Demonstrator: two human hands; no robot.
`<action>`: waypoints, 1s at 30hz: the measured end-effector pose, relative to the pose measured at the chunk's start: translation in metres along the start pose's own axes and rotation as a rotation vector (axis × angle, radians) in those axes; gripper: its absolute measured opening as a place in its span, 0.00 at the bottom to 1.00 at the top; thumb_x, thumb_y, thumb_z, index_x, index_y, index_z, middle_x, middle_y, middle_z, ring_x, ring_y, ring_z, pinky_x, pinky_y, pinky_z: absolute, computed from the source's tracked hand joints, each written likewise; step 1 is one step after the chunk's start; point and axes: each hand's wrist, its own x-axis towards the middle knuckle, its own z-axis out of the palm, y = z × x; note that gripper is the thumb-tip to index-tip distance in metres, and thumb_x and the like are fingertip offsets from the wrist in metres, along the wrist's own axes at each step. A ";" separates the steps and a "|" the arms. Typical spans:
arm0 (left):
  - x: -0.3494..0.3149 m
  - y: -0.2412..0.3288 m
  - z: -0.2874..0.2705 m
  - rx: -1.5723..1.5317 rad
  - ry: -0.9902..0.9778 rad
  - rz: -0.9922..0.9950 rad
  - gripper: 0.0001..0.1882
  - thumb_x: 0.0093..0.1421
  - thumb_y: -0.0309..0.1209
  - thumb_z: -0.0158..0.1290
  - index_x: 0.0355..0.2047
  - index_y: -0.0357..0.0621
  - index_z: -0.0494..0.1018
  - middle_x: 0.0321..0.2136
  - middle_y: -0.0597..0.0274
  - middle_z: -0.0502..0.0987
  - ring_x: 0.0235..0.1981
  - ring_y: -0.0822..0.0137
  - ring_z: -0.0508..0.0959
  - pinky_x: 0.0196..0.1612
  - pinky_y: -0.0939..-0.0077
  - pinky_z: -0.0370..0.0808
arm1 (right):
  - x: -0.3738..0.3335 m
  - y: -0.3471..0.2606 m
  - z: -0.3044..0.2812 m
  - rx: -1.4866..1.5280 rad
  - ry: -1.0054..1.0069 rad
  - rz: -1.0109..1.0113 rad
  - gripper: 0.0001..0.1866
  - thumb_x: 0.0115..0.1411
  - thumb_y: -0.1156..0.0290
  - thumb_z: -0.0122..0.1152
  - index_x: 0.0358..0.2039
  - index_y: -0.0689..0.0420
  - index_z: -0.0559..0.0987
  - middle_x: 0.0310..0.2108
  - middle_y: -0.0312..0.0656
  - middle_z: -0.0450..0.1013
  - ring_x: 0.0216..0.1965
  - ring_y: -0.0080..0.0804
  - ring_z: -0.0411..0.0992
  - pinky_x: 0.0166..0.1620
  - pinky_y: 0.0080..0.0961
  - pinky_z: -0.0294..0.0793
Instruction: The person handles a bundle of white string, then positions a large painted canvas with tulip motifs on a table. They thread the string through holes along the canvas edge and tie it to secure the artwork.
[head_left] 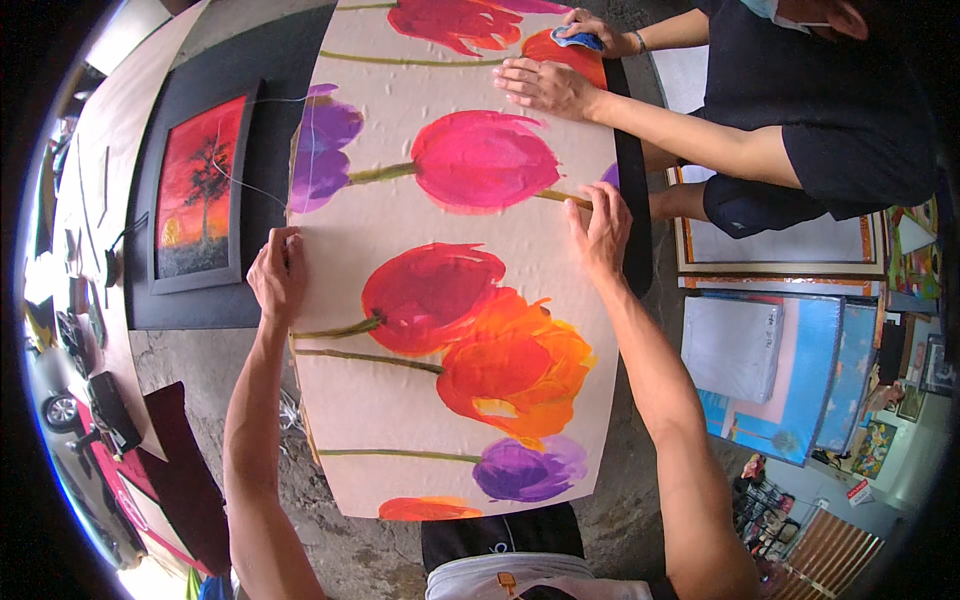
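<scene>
A large cream print (345, 270) with painted red, pink, orange and purple tulips stretches out before me, small bumps showing over its surface. My left hand (278, 275) is closed on its left edge, fingers curled. Near the right edge, my right hand (603, 230) rests on the print, fingers spread and pointing away from me. Across from me, a co-worker in dark clothes presses one hand (545, 88) flat on the far part. That person's other hand (605, 35) holds a blue pad (577, 38) against the print.
Left of the print, a black-framed painting of a tree against a red sky (195, 190) lies on a black board (270, 150), with a thin pale cord across it. Framed pictures (780, 250) and a blue picture (810, 370) stand at the right. Grey floor (345, 560) shows beneath.
</scene>
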 end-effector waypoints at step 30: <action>0.001 -0.006 0.001 0.001 -0.014 0.012 0.08 0.61 0.36 0.45 0.36 0.50 0.71 0.20 0.55 0.74 0.25 0.55 0.76 0.28 0.62 0.70 | 0.026 -0.008 0.023 0.081 -0.296 -0.300 0.22 0.58 0.59 0.52 0.55 0.36 0.71 0.57 0.45 0.57 0.59 0.49 0.53 0.60 0.50 0.46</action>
